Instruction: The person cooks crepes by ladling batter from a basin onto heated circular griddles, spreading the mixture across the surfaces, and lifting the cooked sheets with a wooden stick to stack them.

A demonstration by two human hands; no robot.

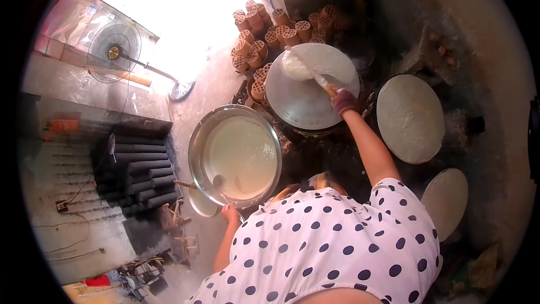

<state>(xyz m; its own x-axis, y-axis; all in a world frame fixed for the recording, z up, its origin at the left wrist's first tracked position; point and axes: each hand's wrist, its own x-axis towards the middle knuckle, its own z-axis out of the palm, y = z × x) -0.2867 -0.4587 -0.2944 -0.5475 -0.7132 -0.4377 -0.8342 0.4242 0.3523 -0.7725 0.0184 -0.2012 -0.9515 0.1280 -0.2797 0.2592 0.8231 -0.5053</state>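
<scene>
My right hand (343, 101), in a dark reddish glove, is closed around the handle of a long stick-like spreader (322, 81). The spreader reaches over a round, pale griddle (306, 104), and a whitish patch of batter (295, 67) lies near its far end. My left hand (229, 212) is closed at the near rim of a large metal basin (191, 160); what its fingers hold is too small to make out. Pale liquid batter (247, 155) fills much of the basin. A small dark round shape, perhaps a ladle bowl (219, 181), shows in it.
Two pale round discs (410, 118) (446, 202) stand to the right. Perforated clay-coloured cylinders (253, 48) are heaped beyond the griddle. Dark cylinders (149, 171) are stacked at the left, below a standing fan (114, 52). A wooden handle (184, 184) crosses the basin's left rim.
</scene>
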